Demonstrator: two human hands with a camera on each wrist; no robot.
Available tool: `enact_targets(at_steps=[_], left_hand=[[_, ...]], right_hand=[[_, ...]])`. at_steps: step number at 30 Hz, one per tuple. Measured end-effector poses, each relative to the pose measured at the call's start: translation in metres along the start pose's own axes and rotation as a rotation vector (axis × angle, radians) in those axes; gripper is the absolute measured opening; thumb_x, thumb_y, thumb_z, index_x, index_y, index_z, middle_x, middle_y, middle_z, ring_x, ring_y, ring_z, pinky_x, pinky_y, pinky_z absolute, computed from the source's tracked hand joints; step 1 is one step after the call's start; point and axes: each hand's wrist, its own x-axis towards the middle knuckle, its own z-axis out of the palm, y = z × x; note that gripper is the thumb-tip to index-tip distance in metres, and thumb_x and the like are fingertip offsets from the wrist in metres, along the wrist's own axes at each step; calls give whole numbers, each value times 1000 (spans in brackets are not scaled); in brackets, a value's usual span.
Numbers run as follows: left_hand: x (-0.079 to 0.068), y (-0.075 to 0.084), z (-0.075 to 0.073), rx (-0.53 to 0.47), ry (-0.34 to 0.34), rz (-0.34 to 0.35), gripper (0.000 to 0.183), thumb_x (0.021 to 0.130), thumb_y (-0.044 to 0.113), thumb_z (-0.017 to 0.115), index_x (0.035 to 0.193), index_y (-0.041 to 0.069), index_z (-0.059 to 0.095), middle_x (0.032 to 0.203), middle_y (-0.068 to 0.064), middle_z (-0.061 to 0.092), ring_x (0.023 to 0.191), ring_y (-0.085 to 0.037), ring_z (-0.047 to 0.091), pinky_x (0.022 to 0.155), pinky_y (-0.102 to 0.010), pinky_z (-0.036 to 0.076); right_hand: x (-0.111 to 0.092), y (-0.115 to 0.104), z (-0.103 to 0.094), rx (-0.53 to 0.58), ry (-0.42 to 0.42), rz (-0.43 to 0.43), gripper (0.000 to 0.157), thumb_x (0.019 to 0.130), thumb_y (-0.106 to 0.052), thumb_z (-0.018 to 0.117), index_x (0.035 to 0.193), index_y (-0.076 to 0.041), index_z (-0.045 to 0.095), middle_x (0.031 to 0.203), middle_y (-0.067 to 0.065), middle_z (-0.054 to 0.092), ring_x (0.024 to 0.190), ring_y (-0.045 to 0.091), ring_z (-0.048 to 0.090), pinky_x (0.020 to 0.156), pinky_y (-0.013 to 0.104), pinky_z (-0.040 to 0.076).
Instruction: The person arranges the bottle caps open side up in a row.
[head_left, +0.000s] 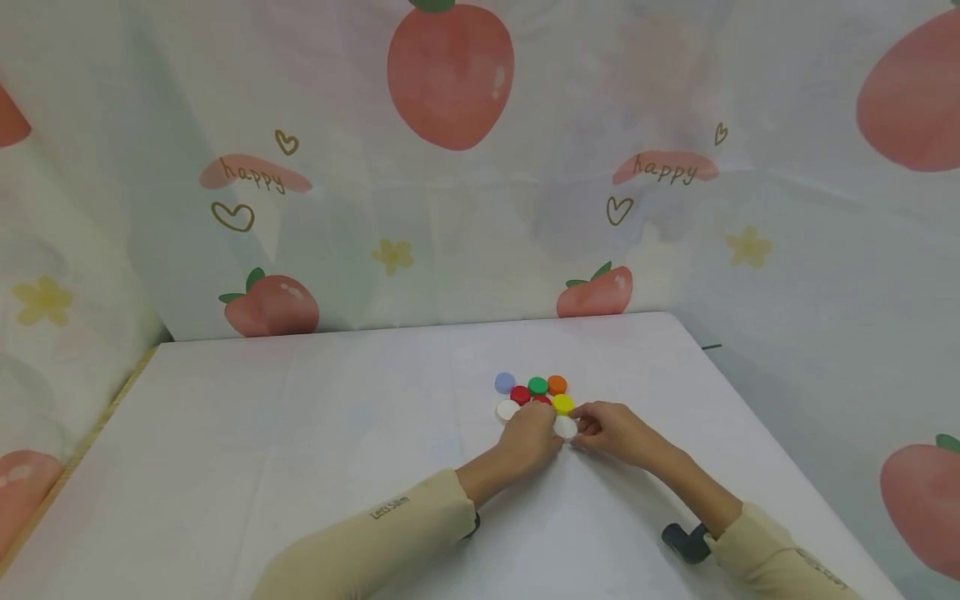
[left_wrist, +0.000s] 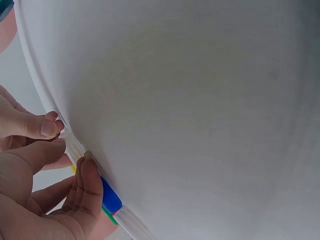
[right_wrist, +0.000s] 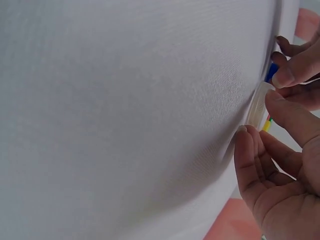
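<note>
1. Pinches a white cap (head_left: 566, 427) by its edge in the nearly closed right hand (head_left: 611, 429).
2. Bends the left hand (head_left: 528, 437) at the cap's other side; impossible to tell whether gripping or merely touching.
3. Sits at the bench (head_left: 337, 442) top, just beside a yellow cap (head_left: 563, 405).
4. Borders red caps (head_left: 520, 396), a green cap (head_left: 537, 386) and an orange cap (head_left: 557, 384).

Tabletop (head_left: 360, 417) free leftward, caps (head_left: 520, 395) (bunched) bar right-centre
</note>
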Motion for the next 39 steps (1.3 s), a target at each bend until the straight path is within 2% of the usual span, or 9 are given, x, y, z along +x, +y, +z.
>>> enact_targets(at_steps=[6,18,25,34,39], left_hand=[[4,1,3,17,-12,-28,28,80,22,77,100,5,66,82,1,56,73,-11,50,70,-17,46],[6,3,5,48,-16,-29,28,80,22,77,101,5,68,84,0,57,72,-11,50,72,-19,48],[3,2,5,-8,1,-22,27,81,20,76,101,5,68,81,1,58,71,-10,51,67,-16,46],[0,2,4,-65,6,-11,26,82,18,75,102,4,68,78,2,57,69,-10,49,64,-15,44],[-1,3,1,-82,32,6,26,82,20,75,101,5,68,78,3,57,71,-10,50,64,-15,44]], right_hand=[[1,-1,1,-26,4,-15,37,78,-8,77,110,4,64,74,-2,54,69,13,51,66,22,50],[4,1,5,-42,20,-17,38,75,-9,80,108,3,65,71,-3,52,66,13,49,62,22,48],[4,2,7,-43,50,-56,35,74,-8,80,104,1,64,70,-3,52,65,12,49,60,21,47],[0,4,7,-37,46,-89,32,75,-9,79,101,1,64,71,-3,52,66,12,49,60,21,48],[-2,5,4,-37,38,-87,33,76,-10,79,103,1,63,73,-4,54,68,12,51,62,20,49]])
